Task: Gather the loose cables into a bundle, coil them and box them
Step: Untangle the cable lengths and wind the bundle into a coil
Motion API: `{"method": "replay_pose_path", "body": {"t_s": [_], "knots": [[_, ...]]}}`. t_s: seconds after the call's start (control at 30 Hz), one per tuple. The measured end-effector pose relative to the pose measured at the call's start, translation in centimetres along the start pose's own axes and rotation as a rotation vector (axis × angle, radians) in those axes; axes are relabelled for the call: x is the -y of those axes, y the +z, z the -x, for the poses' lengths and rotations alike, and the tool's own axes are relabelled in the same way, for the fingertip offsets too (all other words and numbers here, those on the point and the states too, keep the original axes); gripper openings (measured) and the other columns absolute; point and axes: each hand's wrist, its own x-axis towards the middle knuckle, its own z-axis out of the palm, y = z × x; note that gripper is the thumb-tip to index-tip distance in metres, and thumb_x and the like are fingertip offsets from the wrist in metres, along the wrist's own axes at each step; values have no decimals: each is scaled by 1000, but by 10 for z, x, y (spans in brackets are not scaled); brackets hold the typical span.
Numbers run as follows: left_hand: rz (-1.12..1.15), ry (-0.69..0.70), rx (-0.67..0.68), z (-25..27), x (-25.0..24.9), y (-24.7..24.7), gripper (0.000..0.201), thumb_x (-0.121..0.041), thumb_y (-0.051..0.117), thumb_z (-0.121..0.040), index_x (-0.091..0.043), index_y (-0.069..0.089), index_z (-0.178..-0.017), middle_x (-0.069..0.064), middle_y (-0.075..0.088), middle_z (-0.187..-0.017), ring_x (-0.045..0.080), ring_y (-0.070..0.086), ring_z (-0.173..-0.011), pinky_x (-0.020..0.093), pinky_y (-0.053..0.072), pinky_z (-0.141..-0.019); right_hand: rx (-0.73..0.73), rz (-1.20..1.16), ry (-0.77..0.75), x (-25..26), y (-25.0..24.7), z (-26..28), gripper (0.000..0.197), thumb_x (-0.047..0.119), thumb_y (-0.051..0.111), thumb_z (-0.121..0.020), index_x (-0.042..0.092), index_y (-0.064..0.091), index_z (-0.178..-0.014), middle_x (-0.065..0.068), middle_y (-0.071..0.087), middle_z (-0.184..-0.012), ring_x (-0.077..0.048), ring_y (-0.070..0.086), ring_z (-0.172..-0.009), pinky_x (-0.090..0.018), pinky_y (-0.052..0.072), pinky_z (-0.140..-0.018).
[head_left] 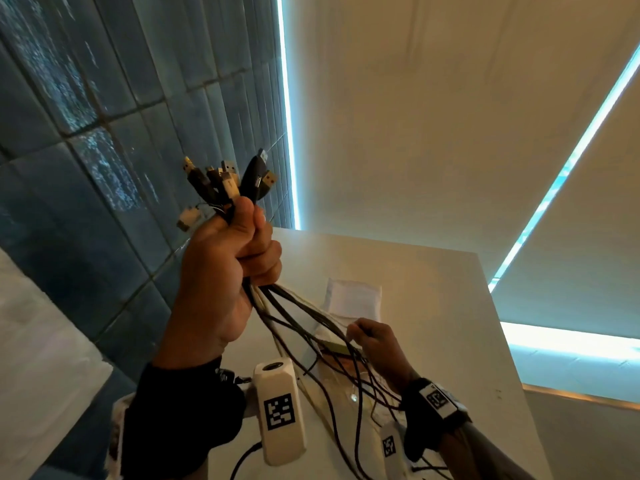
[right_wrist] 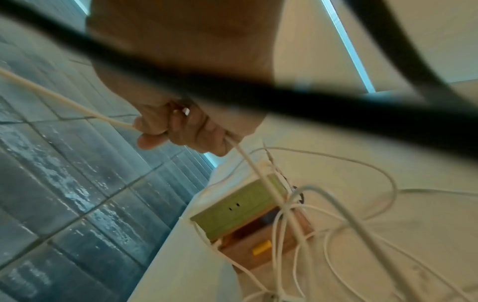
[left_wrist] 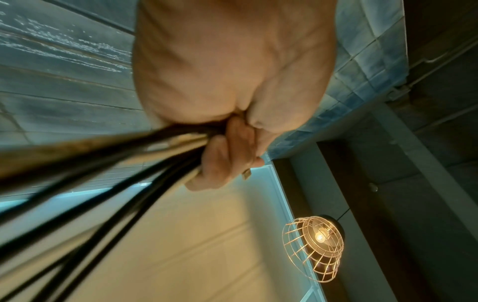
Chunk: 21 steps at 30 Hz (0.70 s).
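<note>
Several cables (head_left: pixel 311 317) gathered by their plug ends in left hand (head_left: pixel 225 268), fist closed round them, raised above worktop (head_left: pixel 433 306). Right hand (head_left: pixel 374 337) pinching one white cable (right_wrist: pixel 261 173). Gathering step; coiling likely next. Only right wrist view showing green-sided box (right_wrist: pixel 240 206) under loose strands.
</note>
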Motion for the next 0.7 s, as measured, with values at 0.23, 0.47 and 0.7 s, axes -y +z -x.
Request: {"method": "replay_pose_path", "body": {"t_s": [0.23,0.47,0.7], "knots": [[-37,-181,-132,2,17,3,33,-27,33,-101,-15,44,-73,-6,32,-47,5,23,-36,23,14,-42,-91,-263,8,56,-14,4,23,14,55,-97,7,67,-78,10,42,-46,-10,31,-45,-21,25,-44],[-145,-283,-218,0,32,6,30,-30,27,-104,-16,48,-87,12,74,-85,22,71,-72,28,55,-57,215,-588,-244,132,-21,23,18,11,52,-96,7,62,-81,2,32,-54,-12,21,-47,-22,19,-43],[228,-188,-106,1,26,11,31,-30,33,-99,-14,48,-77,8,69,-79,19,68,-71,34,58,-69,398,-462,-259,117,-19,30,18,14,54,-93,8,64,-79,1,36,-55,-9,24,-46,-18,22,-43]]}}
